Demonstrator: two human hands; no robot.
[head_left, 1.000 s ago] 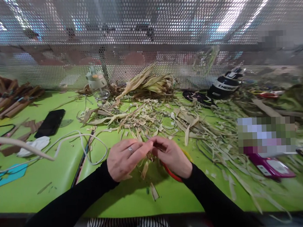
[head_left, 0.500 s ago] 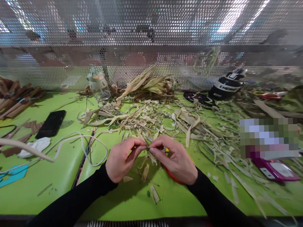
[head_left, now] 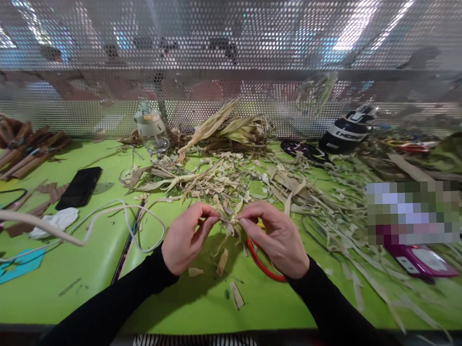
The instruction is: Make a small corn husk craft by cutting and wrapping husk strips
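Note:
Near the middle of the table, my left hand (head_left: 188,237) pinches thumb against forefinger. Facing it, my right hand (head_left: 274,234) pinches in the same way, its fingertips a short gap from the left ones. A small knotted bit of dry corn husk strip (head_left: 230,224) shows between the fingertips; its exact shape is hard to make out against the scraps behind. Under my right hand lies a pair of scissors with a red handle (head_left: 262,265), partly covered by the palm. Pale husk pieces (head_left: 237,295) are scattered on the table below my hands.
A heap of shredded husk (head_left: 216,176) spreads beyond my hands, with whole husks (head_left: 229,125) behind. A clear bottle (head_left: 153,130), a black bottle (head_left: 345,131) and a perforated metal screen (head_left: 212,83) stand farther back. Left are a phone (head_left: 79,187) and a looped white cable (head_left: 114,202); right, a magenta device (head_left: 421,259).
My fingertips, nearly touching before, have moved apart. My right hand has shifted slightly right, and more of the red scissor handle shows.

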